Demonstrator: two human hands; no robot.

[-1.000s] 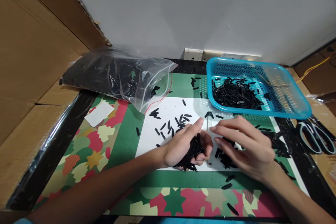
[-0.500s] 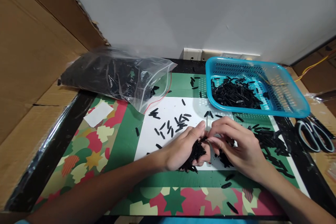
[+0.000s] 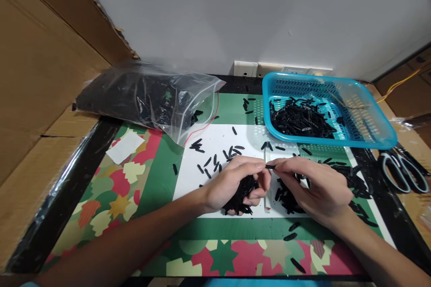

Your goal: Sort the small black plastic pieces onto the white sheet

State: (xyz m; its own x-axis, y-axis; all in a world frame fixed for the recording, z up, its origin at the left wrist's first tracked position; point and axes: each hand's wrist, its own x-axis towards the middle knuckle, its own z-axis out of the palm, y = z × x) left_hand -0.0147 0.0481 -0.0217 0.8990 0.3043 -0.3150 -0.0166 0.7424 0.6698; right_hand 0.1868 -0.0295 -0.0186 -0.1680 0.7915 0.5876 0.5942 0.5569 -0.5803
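Note:
A clump of small black elongated pieces (image 3: pixel 243 195) is cupped in the curled fingers of my left hand (image 3: pixel 234 184). One single black piece (image 3: pixel 270 167) spans the gap between my hands; the left thumb and forefinger meet one end, and the fingertips of my right hand (image 3: pixel 313 186) pinch the other. Below it, a narrow clear strip (image 3: pixel 267 202) with a red tip lies on the white sheet (image 3: pixel 188 184). Another pile of black pieces (image 3: pixel 288 199) rests beneath the right hand, partly hidden by it.
A blue basket (image 3: pixel 370 143) holding black pieces stands at back right, with scissors (image 3: pixel 392 172) beside it. A zip bag (image 3: pixel 134 94) full of dark contents lies at back left, near a white paper (image 3: pixel 125 147). Loose pieces are scattered over the patterned mat (image 3: pixel 161 170); cardboard (image 3: pixel 43 54) rises at left.
My right hand has moved slightly right and turned flatter. A single black piece now shows clearly between the fingertips of both hands, and more of the clear strip is visible.

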